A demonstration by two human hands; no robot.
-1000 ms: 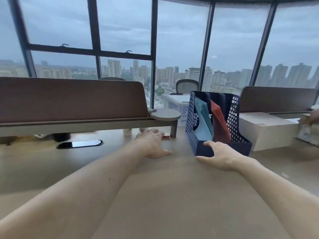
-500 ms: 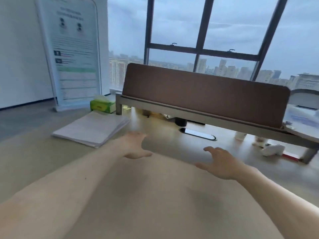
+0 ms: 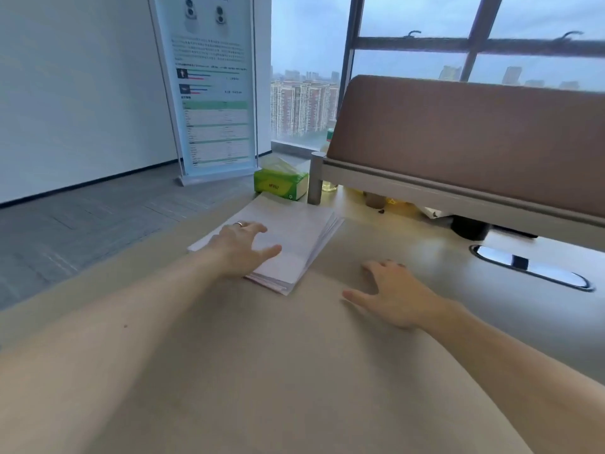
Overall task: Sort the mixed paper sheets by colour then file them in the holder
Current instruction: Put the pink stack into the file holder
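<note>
1. The beige desk (image 3: 294, 371) fills the view, which has swung left since half a second ago.
2. The paper stack (image 3: 304, 231), white on top, lies near the desk's far left edge.
3. The left hand (image 3: 244, 249), fingers spread and holding nothing, has now reached over the stack; I cannot tell if it touches.
4. The right hand (image 3: 396, 294) is splayed flat beside the stack, holding nothing as before.
5. A green tissue box (image 3: 281, 183) stands just behind the stack.

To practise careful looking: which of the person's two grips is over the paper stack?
The left grip, the ringed one, is spread over the paper stack; the right grip is over the bare desk, apart from the stack.
</note>
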